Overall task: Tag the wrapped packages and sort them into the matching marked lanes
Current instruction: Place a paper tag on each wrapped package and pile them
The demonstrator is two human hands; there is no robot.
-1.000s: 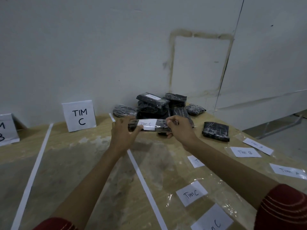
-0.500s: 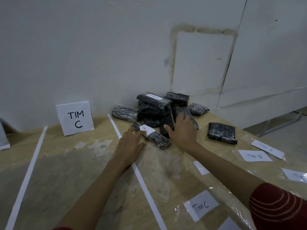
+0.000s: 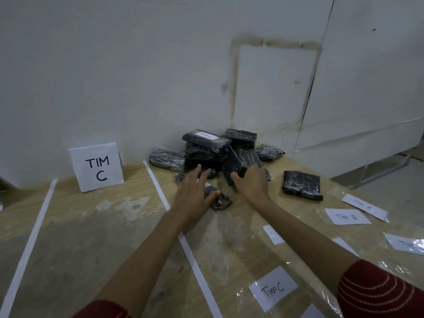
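A heap of black wrapped packages (image 3: 206, 150) lies against the wall, right of the lane tape (image 3: 158, 187). Its top package (image 3: 207, 137) carries a white tag. In front of the heap a small wrapped package (image 3: 220, 201) lies on the table, its tag hidden under my left hand (image 3: 195, 193), which rests on it with fingers spread straight. My right hand (image 3: 251, 183) grips a black package (image 3: 238, 162) leaning on the heap, thumb on its left edge and fingers over its top. A standing "TIM C" sign (image 3: 97, 167) marks the lane left of the tape.
One more black package (image 3: 301, 185) lies alone to the right. Loose paper tags under clear film lie along the right side: "Tim C" (image 3: 273, 289), "Tim B" (image 3: 346, 216) and others (image 3: 364, 206). A second tape line (image 3: 34, 237) runs at far left.
Both hands held the tagged "Tim C" package up; it now lies on the table by the tape under my left hand. My right hand let go and moved onto a package in the heap.
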